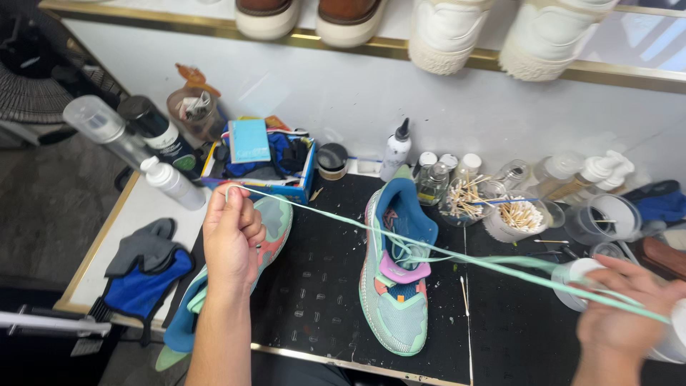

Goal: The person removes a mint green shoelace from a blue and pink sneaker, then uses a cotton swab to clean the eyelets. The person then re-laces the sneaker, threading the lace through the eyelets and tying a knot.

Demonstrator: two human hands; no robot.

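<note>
The left hand (232, 239) is clenched around one end of a mint-green shoelace (457, 257), and the right hand (620, 314) grips the other end, so the lace stretches taut between them. Below the lace, between the hands, a mint-and-blue sneaker (396, 286) stands on the black table (314, 300). A second sneaker (268, 229) lies under the left hand.

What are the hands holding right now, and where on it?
A mint-green shoelace: left hand pinches one end, right hand grips the other.
</note>
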